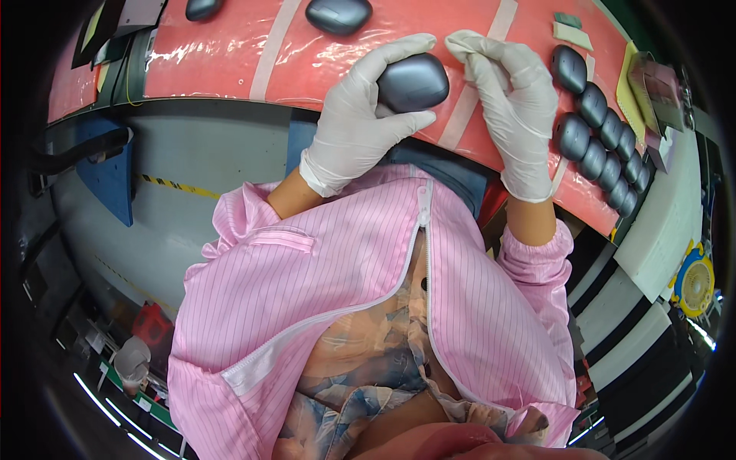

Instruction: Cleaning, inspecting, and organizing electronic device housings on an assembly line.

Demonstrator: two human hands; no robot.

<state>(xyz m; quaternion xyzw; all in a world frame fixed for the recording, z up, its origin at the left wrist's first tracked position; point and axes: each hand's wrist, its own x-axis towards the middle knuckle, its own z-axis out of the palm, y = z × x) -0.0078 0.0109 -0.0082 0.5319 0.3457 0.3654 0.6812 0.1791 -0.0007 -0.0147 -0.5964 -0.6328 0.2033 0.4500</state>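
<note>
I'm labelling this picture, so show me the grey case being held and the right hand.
Held grey case [415, 83]: head view, middle of its smooth shell.
Right hand [524, 98]: head view, gloved middle of the hand.

Left of my left hand [349, 126], I can pass over the tabletop [215, 69] from its near edge inward, until a loose case [339, 15] stands in the way. Between the held case [412, 83] and my right hand [523, 96] there is only a narrow gap. Beyond my right fingertips I have room between the loose case and small blocks [572, 35]. Two rows of cases [573, 138] block the near right corner.
</note>
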